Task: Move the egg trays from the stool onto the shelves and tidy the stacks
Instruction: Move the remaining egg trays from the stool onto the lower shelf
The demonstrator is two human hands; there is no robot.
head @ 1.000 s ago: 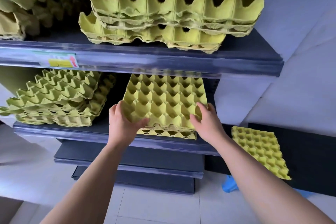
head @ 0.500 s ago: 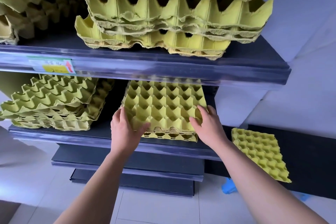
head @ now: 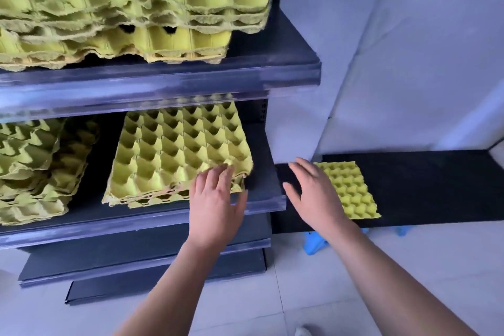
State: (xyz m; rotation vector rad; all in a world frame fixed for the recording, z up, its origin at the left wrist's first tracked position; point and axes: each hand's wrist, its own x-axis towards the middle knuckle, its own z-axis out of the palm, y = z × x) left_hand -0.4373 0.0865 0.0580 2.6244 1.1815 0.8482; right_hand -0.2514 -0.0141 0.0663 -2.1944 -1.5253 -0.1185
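Note:
A low stack of yellow-green egg trays [head: 177, 153] lies on the middle shelf [head: 261, 202], cups up. My left hand [head: 215, 202] is open in front of the stack's near right corner, fingertips at its edge. My right hand [head: 313, 194] hovers open past the shelf's right end, fingers spread, holding nothing. Just beyond it a single egg tray [head: 351, 194] rests on a black surface [head: 431, 185]; blue legs [head: 313, 243] show beneath it.
A messier stack of trays [head: 32, 172] sits at the left of the middle shelf. The upper shelf [head: 163, 84] holds tall stacks of trays [head: 141, 5]. Lower dark shelves [head: 136, 256] jut out above the tiled floor. A pale wall [head: 409, 49] stands to the right.
Both hands have let go of the middle stack and shifted right. The right hand now hovers near the single tray on the black surface. The view has swung right.

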